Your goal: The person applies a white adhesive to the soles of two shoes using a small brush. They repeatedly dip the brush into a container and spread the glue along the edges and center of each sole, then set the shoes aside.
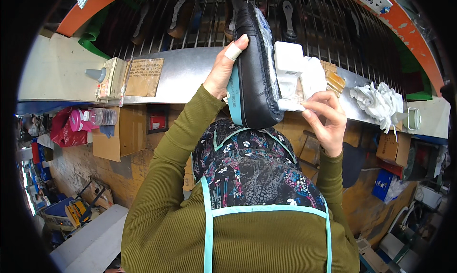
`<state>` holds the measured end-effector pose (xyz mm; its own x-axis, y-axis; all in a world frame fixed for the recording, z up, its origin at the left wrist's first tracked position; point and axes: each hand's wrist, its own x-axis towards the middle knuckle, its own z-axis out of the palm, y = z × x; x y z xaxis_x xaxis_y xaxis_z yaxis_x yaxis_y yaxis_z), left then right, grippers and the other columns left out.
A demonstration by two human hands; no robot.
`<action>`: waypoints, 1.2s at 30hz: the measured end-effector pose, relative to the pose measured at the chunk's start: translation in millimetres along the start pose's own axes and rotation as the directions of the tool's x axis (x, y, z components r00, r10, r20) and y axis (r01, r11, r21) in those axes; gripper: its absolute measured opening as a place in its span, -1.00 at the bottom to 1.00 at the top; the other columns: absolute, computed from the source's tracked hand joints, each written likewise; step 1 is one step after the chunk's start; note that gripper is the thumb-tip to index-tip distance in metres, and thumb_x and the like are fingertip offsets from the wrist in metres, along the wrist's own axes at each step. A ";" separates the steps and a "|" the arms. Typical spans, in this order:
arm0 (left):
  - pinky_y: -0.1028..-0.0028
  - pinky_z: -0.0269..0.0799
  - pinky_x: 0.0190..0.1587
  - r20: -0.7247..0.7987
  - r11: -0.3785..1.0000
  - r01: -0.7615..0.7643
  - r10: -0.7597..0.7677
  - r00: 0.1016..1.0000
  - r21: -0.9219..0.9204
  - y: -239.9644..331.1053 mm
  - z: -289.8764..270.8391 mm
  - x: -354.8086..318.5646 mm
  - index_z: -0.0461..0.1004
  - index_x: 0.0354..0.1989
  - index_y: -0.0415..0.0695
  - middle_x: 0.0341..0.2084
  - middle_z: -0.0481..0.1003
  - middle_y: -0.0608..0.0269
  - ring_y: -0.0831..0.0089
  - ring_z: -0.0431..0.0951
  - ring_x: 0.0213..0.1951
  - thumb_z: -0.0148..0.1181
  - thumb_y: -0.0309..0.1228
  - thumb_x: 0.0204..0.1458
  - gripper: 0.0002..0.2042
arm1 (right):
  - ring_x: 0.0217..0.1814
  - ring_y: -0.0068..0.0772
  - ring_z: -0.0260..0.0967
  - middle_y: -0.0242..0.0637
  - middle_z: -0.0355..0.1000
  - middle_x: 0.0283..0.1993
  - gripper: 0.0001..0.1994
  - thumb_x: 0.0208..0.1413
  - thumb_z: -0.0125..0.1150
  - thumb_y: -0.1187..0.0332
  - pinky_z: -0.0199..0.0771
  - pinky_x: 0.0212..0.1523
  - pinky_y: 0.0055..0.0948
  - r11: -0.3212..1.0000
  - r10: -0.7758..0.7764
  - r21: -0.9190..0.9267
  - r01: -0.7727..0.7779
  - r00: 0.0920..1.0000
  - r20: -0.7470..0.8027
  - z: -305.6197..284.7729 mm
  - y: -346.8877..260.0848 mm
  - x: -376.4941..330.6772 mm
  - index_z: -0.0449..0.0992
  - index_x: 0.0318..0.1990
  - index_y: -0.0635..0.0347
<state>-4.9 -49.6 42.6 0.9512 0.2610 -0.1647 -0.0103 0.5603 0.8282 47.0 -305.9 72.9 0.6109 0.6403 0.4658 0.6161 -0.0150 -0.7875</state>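
Observation:
My left hand grips a black shoe with a teal insole edge, holding it up on its side in front of me; one finger wears a white bandage. My right hand pinches a small white piece against the shoe's sole near its lower end. Just behind the shoe, a white block-shaped tool stands on the metal ledge. Both olive-green sleeves rise from the bottom of the view over a floral apron.
A wire rack with several shoes runs behind the ledge. On the ledge sit a switch box, a brown card, yellow blocks and crumpled white rags. Cardboard boxes, a pink bottle and bins lie below.

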 end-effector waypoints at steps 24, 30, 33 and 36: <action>0.41 0.59 -0.13 0.075 0.964 0.199 -0.189 0.979 -0.178 -2.0 -1.0 -7.4 0.42 0.03 -0.19 -0.15 0.53 0.07 0.40 0.61 -0.20 0.22 0.15 -0.03 -0.35 | -0.35 -0.57 0.38 -0.33 0.39 -0.27 -0.82 -0.07 0.36 0.56 0.39 -0.42 -0.62 0.997 -0.060 -0.049 0.064 0.995 0.074 1.0 -10.6 13.5 0.64 -0.24 0.23; 0.42 0.60 -0.15 0.138 0.899 0.301 -0.270 0.953 -0.319 -7.1 -3.7 -15.1 0.46 -0.02 -0.17 -0.19 0.56 0.13 0.43 0.62 -0.25 0.21 0.08 0.03 -0.44 | -0.33 -0.53 0.41 -0.31 0.38 -0.25 -0.81 -0.06 0.34 0.57 0.43 -0.38 -0.59 0.993 -0.117 -0.020 0.120 0.986 0.118 3.8 -13.6 22.8 0.64 -0.23 0.24; 0.40 0.59 -0.14 0.153 0.864 0.350 -0.316 0.936 -0.361 -7.8 -2.1 -20.0 0.44 0.02 -0.19 -0.16 0.55 0.12 0.42 0.62 -0.23 0.17 0.10 0.05 -0.41 | -0.31 -0.51 0.41 -0.30 0.38 -0.25 -0.81 -0.06 0.34 0.57 0.44 -0.37 -0.58 0.993 -0.120 0.026 0.117 0.983 0.143 6.4 -13.5 26.7 0.64 -0.23 0.25; 0.37 0.57 -0.08 0.128 0.901 0.328 -0.303 0.944 -0.283 -7.7 -1.1 -26.9 0.41 0.06 -0.20 -0.14 0.54 0.10 0.39 0.61 -0.21 0.11 0.14 0.07 -0.38 | -0.31 -0.52 0.41 -0.30 0.38 -0.25 -0.81 -0.06 0.34 0.57 0.44 -0.37 -0.59 0.986 -0.168 0.040 0.163 0.972 0.163 10.2 -11.8 31.9 0.64 -0.23 0.25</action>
<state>-30.7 -60.0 40.1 0.9408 -0.0242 -0.3382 0.2154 0.8128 0.5412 54.2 -277.5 92.9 0.4094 0.7503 0.5190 0.6873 0.1205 -0.7163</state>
